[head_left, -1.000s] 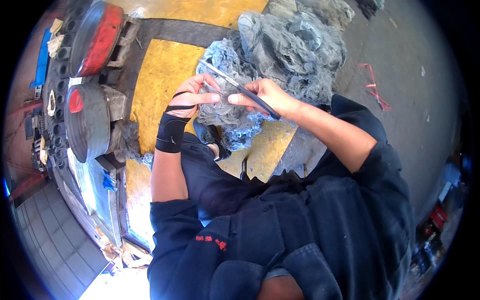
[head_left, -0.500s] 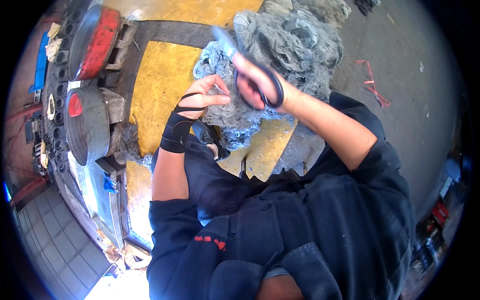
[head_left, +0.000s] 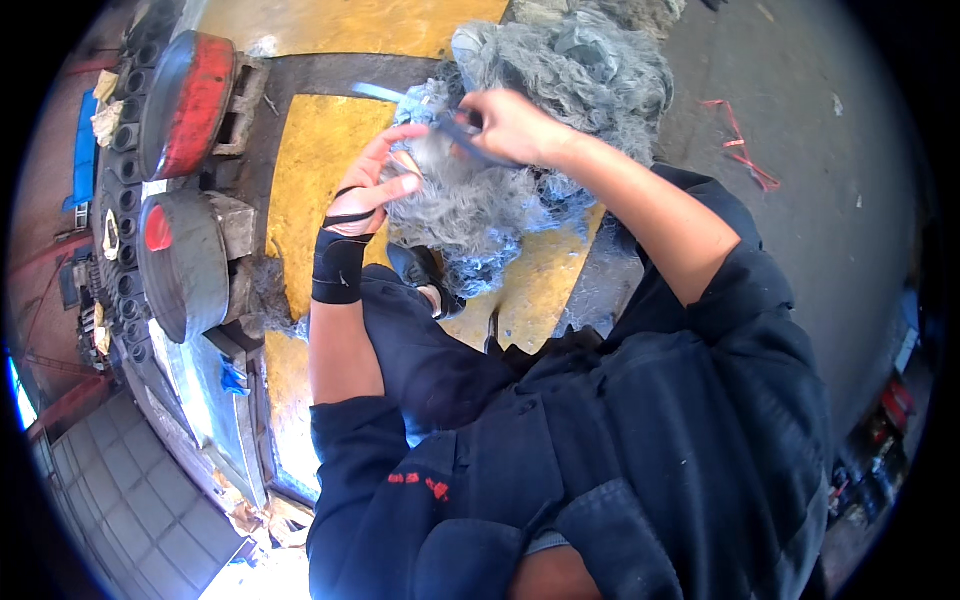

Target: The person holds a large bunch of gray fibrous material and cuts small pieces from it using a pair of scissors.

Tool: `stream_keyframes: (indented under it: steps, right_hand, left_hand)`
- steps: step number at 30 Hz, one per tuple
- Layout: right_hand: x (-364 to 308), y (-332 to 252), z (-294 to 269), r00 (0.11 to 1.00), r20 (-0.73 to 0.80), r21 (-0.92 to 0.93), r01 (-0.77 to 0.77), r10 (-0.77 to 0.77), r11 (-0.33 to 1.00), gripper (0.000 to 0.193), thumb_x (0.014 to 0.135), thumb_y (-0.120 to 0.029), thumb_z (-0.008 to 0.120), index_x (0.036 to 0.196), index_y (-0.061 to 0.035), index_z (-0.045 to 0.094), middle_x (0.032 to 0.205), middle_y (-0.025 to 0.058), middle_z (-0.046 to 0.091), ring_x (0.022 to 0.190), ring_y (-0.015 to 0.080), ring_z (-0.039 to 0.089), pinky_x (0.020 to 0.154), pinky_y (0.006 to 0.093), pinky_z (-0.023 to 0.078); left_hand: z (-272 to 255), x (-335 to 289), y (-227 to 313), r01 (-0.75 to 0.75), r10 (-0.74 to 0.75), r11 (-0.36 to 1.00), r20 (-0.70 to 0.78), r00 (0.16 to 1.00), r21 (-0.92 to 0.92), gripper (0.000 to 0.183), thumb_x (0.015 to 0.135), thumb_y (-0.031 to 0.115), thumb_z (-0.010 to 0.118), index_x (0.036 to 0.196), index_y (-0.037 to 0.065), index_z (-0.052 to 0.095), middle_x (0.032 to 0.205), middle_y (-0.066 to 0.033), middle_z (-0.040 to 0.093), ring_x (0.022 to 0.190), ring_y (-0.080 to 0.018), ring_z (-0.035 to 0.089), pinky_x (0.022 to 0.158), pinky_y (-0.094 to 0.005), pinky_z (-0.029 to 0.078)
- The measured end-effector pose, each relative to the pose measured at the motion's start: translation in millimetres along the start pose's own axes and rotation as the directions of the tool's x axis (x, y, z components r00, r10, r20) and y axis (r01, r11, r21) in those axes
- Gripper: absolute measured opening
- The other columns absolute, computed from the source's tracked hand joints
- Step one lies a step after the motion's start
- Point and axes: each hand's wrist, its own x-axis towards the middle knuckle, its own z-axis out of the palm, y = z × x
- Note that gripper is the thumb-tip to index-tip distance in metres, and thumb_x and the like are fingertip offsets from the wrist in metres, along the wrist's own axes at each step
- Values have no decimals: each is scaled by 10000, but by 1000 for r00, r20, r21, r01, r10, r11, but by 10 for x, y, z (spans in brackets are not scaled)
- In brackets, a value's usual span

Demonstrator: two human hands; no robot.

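While the red-banded metal drum stands at the far left, with the plain grey metal drum nearer, the left hand, in a black wrist wrap, is to their right. Its thumb and forefinger stand apart; whether the other fingers pinch a strand, I cannot tell. The grey fibre wad lies just right of this hand, over the yellow floor panel. The right hand is closed around the blurred black-handled scissors, whose pale blade points left. Beyond it is the larger fibre heap; at right, a red strap. I judge that good handling needs slow scissors, blades clear of left fingertips, and fibre spread thinly.
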Motion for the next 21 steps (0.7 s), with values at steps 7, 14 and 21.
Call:
stream_keyframes:
  steps: [7, 14, 21]
  right_hand:
    - [3, 193, -772, 732, -645, 43, -254, 221, 966, 308, 770, -278, 620, 906, -2, 623, 822, 137, 646, 750, 215, 628, 688, 345, 481]
    - [-303, 427, -1418, 589, -616, 778, 353, 522, 519, 245, 733, -107, 693, 903, 33, 587, 804, 99, 564, 612, 182, 540, 493, 261, 410]
    - [-346, 909, -1927, 329, -574, 693, 682, 750, 232, 80, 787, -26, 637, 834, 10, 583, 771, 114, 583, 559, 242, 549, 464, 341, 445]
  left_hand:
    - [-695, -354, -253, -33, 39, 999, -342, 939, 24, 347, 839, 71, 603, 1165, -26, 536, 971, -86, 618, 882, -144, 568, 830, -260, 424]
    - [-1534, -792, 113, -48, 217, 967, -707, 673, 250, 208, 873, 72, 549, 1042, -32, 609, 982, -103, 637, 885, -176, 597, 830, -292, 464]
    - [-2636, -1597, 726, 135, 611, 698, -684, 398, 703, 217, 821, 114, 599, 983, -18, 658, 885, -69, 655, 793, -151, 579, 774, -254, 435]
